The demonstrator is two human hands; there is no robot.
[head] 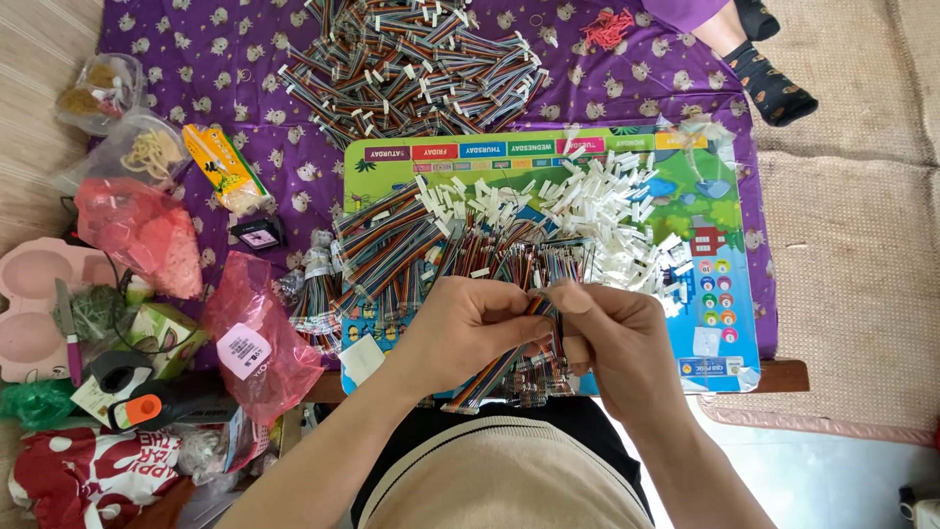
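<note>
- Fingers of both hands are closed on one bundle of rainbow ribbon cables (509, 360): the left hand (468, 328) curls round the strands from the left, and the right hand (619, 338) pinches the top end between thumb and forefinger.
- That bundle sits at the near edge of the colourful picture board (729, 245), just in front of the person's lap, with its lower end hanging below the hands.
- It looks light and limp; the flat strands should bend freely and slide over one another, so a hold near the small end connectors seems surer than one at mid-length.
- The thin wires look easy to kink, and the connector tips may snag on neighbouring cables.
- Just beyond the hands, more ribbon cables (392, 245) lie in a loose heap on the left part of the board.
- To the right of that heap lies a pile of white plastic connector pieces (607, 211).
- At the far side, a larger heap of cables (411, 64) rests on the purple patterned cloth (215, 59).
- On the left lie two red plastic bags (147, 235), a clear bag of rubber bands (152, 152) and a yellow packet (227, 168).
- At the far right, another person's foot in a black patterned sock (769, 83) rests on the woven mat (852, 235).
</note>
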